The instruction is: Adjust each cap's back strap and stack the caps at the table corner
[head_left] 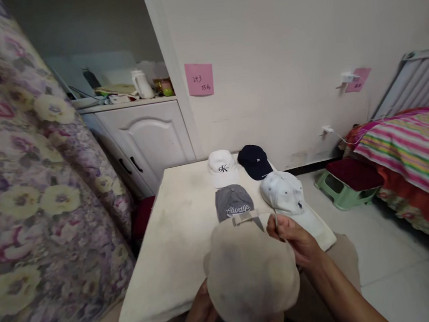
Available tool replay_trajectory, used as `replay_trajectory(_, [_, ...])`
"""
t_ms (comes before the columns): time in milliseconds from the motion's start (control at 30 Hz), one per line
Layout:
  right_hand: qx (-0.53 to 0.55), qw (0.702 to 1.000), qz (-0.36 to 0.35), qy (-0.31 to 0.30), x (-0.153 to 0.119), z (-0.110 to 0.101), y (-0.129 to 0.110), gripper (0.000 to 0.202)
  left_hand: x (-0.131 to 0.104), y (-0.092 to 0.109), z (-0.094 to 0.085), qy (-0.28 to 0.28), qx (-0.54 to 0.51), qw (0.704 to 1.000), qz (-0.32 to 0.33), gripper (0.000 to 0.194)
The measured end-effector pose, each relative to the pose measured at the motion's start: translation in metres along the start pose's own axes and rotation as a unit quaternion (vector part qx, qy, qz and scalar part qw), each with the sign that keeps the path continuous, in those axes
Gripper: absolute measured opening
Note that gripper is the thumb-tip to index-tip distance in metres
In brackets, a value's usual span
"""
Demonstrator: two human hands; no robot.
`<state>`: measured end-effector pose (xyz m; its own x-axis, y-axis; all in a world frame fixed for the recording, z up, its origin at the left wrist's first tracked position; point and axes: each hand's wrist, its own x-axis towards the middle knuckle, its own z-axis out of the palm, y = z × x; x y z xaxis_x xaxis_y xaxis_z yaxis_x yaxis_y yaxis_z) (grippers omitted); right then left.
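Table: in the head view, the rectangular table with a cream cloth cover (169,245) stood before the seated person.
Cap in hand: the soft beige cloth cap with a rounded crown (252,273) was up over the table's near edge, its brim hard to make out from where I stood.
Strap: the narrow beige fabric strap with a metal buckle (243,219) faced the table's far side.
Right hand: the right hand (296,236) was nearly closed, thumb and fingers pinching by the strap's right end.
Left hand: the left hand (201,307) lay against the cap's lower left side, over the table's near edge; its fingers were hidden, so I couldn't tell how far they were open.
Other caps: the white cloth "CK" cap (221,160) sat at the table's far edge, the dark navy cap (252,158) at its far right corner, the pale blue cap (281,190) along its right side, and the grey "Always" cap (232,197) near its middle.
Good handling: to my eye, a steady left hand and a light pinch suited that strap, without denting the crown.
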<state>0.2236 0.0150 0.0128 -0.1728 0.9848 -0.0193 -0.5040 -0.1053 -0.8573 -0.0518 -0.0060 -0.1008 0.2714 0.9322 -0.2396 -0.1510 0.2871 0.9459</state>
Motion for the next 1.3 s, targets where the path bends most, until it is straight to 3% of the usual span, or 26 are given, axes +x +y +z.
replay_trajectory(133, [-0.006,1.0,-0.005,-0.013,-0.009,-0.002,-0.004,0.04,0.002,0.02,-0.003,-0.049,-0.068,0.995,-0.059,0.039])
replay_trajectory(267, [0.006,1.0,0.003,-0.004,-0.014,-0.001,-0.002,0.039,0.005,0.051,-0.006,-0.123,-0.106,0.987,-0.004,0.039])
replay_trajectory(400, [0.007,1.0,0.005,-0.007,-0.019,0.003,0.003,0.037,0.002,0.088,0.013,-0.167,0.013,0.985,0.05,0.053])
replay_trajectory(600, [-0.023,0.998,-0.012,-0.065,-0.025,0.013,-0.01,0.037,-0.006,0.126,0.054,-0.16,0.031,0.986,0.046,0.031])
replay_trajectory(800, [-0.025,0.989,-0.074,-0.123,-0.027,0.018,-0.038,0.033,-0.017,0.155,0.066,-0.148,-0.006,0.985,0.09,0.032])
replay_trajectory(1000, [-0.07,0.98,-0.059,-0.178,-0.031,0.008,-0.03,0.026,-0.027,0.151,0.071,-0.104,0.073,0.987,0.1,0.023])
replay_trajectory(1133, [-0.137,0.978,-0.038,-0.154,-0.034,0.006,-0.018,0.036,-0.029,0.138,0.075,-0.084,0.091,0.989,0.077,0.024])
replay_trajectory(1300, [-0.23,0.965,-0.057,-0.112,-0.036,0.024,-0.021,0.037,-0.032,0.135,0.079,-0.08,0.075,0.992,0.065,0.025])
